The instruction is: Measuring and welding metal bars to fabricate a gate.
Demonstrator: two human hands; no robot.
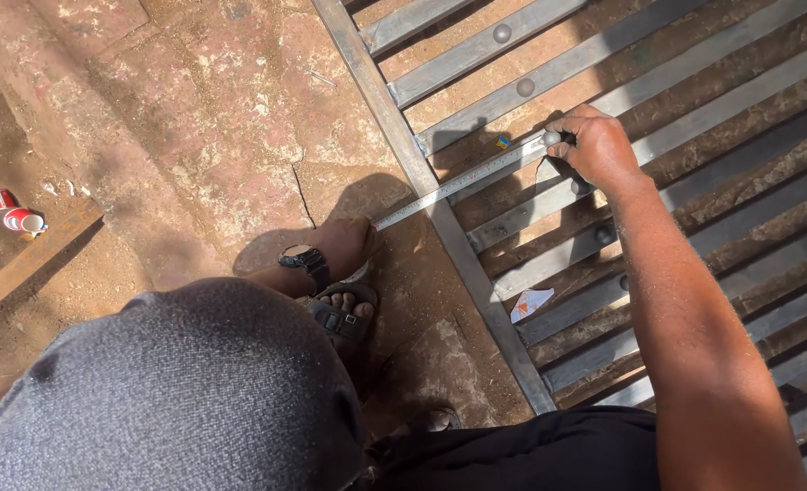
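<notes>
- The left hand (344, 244), a dark watch (305, 259) on its wrist, presses one end of a measuring tape (458, 186) down on the ground just above a sandalled foot (341, 311).
- The tape runs taut across the frame of a grey metal grille (440, 218).
- The right hand (596, 145) pinches the tape's far end against a bar.

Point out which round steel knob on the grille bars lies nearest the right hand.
The knob right at the right hand fingertips, where the tape measure ends; the two higher knobs lie apart, untouched.
</notes>
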